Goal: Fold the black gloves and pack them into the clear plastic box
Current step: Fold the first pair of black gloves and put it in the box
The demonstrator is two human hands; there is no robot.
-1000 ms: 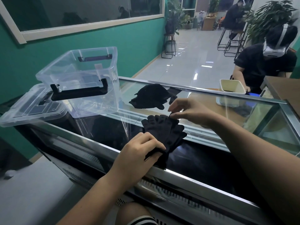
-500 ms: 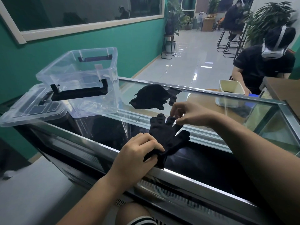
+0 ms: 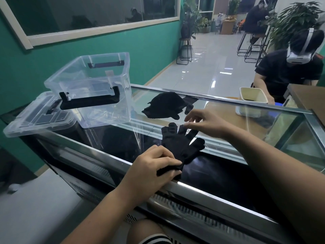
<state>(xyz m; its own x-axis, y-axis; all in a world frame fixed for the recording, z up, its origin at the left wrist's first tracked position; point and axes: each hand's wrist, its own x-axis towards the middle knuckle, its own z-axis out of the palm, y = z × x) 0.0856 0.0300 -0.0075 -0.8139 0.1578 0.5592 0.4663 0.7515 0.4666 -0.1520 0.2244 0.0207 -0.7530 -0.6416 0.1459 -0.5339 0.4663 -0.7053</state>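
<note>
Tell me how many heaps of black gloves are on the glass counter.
2. The near heap has its cuff gripped by the left hand; the far heap sits right of the clear box. Stacked gloves may be hidden.

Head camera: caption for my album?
Left hand grips a black glove on the glass counter, right hand open beyond it.

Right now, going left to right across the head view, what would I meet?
Clear lid → clear plastic box → left hand, gripping a black glove → right hand → cream tub beyond the glass.
</note>
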